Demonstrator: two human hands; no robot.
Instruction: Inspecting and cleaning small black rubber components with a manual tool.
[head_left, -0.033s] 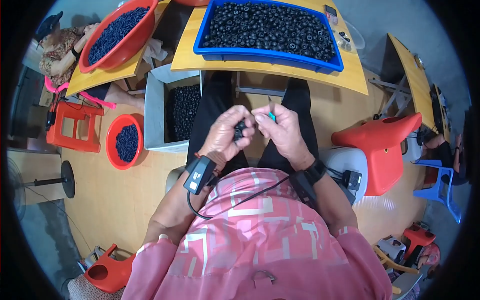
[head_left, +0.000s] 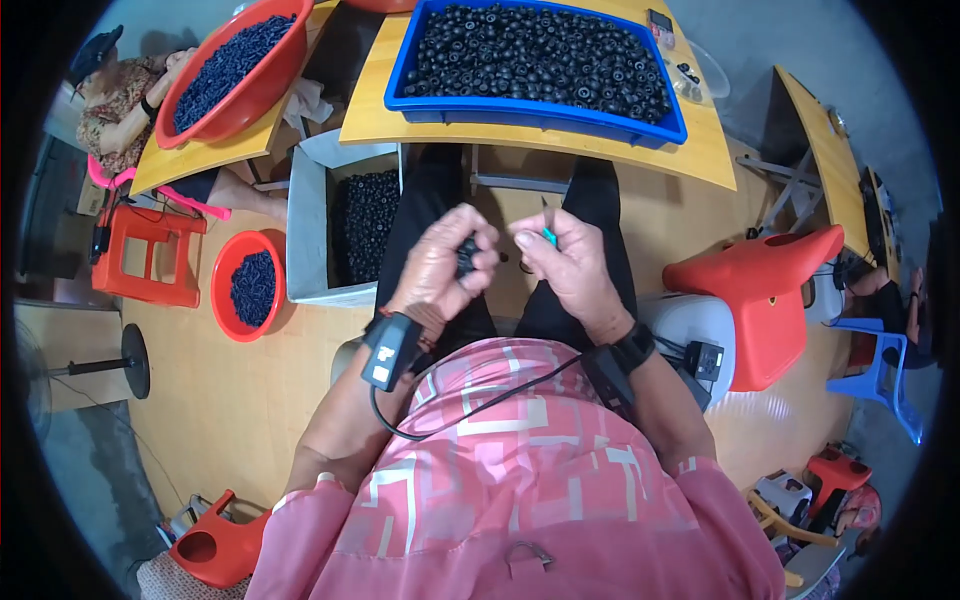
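My left hand is curled round several small black ring-like parts, which show between its fingers and palm. To its right, my right hand pinches a small knife with a green handle, its thin blade pointing up and away from me. The two hands hang apart above my lap, a narrow gap between them. A tiny dark piece shows in that gap, too small to make out. Beyond them, a blue tray full of similar black parts stands on the yellow table.
Below the table, a grey-white box holds more black parts. Red basins of dark slender pieces stand to the left, one on a table, a smaller one on the floor. Another person sits at far left. A red chair is at right.
My left hand has drawn slightly left and down, away from the right, widening the gap. The right hand has shifted very slightly and still holds the knife.
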